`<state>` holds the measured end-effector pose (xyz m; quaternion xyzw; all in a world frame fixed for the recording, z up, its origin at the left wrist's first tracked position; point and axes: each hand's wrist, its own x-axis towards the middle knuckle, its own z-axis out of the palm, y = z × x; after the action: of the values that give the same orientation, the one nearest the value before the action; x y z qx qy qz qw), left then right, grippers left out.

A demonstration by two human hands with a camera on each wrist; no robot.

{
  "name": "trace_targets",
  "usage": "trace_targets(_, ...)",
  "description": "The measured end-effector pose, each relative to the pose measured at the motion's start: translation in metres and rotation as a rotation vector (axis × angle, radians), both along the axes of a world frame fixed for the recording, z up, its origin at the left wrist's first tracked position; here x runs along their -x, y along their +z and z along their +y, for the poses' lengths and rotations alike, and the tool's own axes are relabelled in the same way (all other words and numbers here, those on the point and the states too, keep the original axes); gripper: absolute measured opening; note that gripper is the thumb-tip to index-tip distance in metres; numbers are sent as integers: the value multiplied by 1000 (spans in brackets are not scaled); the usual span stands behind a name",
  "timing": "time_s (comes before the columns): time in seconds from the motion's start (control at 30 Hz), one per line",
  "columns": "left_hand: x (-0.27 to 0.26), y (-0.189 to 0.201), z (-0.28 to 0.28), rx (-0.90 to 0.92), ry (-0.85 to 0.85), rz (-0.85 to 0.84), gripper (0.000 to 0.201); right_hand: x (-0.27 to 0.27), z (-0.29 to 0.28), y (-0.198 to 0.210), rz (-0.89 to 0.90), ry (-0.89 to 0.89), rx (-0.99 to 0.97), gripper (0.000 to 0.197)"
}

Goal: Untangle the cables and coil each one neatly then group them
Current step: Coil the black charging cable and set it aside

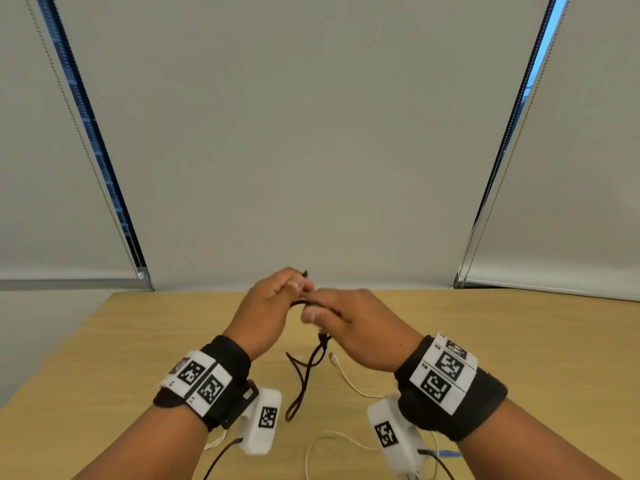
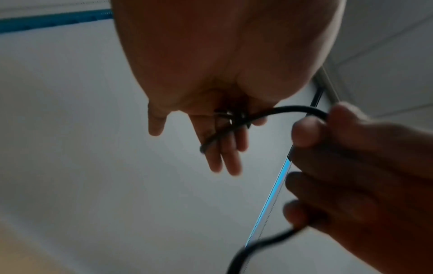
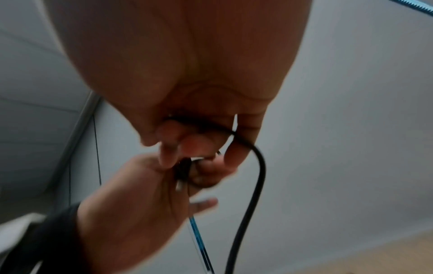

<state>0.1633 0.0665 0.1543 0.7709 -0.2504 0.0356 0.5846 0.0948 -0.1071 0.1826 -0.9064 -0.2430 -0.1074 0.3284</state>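
Note:
Both hands are raised together over the wooden table (image 1: 138, 341). My left hand (image 1: 277, 303) holds one end of a black cable (image 1: 306, 372), whose tip pokes up past the fingers. In the left wrist view the cable (image 2: 293, 108) crosses the left hand's fingers (image 2: 222, 148), with a metal plug against the palm. My right hand (image 1: 346, 320) grips the same cable just beside the left; in the right wrist view its fingers (image 3: 199, 133) curl round the cable (image 3: 260, 166). The rest of the black cable hangs in loose loops down to the table. A white cable (image 1: 349, 379) lies uncoiled under my right wrist.
More white cable loops near the table's front edge (image 1: 311, 445), and a bit of blue cable (image 1: 450, 454) shows by my right forearm. White camera boxes (image 1: 263, 420) hang under both wrists. Closed roller blinds (image 1: 311, 133) stand behind the table's far edge.

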Motion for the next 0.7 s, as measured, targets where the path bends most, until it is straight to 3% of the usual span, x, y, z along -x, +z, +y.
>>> trace_targets(0.1,12,-8,1,111,-151,134,44,-10,-14,11,-79,-112,-163,16)
trace_targets(0.2,22,-5,2,236,-305,267,44,-19,-28,11,-18,-187,-368,11)
trace_targets(0.4,30,16,-1,492,-485,362,36,-23,-30,-5,156,-108,-605,22)
trace_targets(0.57,27,22,-7,644,-462,323,30,-17,-18,-29,356,-31,-543,27)
trace_targets(0.7,20,22,-10,644,-321,249,26,-11,-5,-38,439,-29,-441,31)
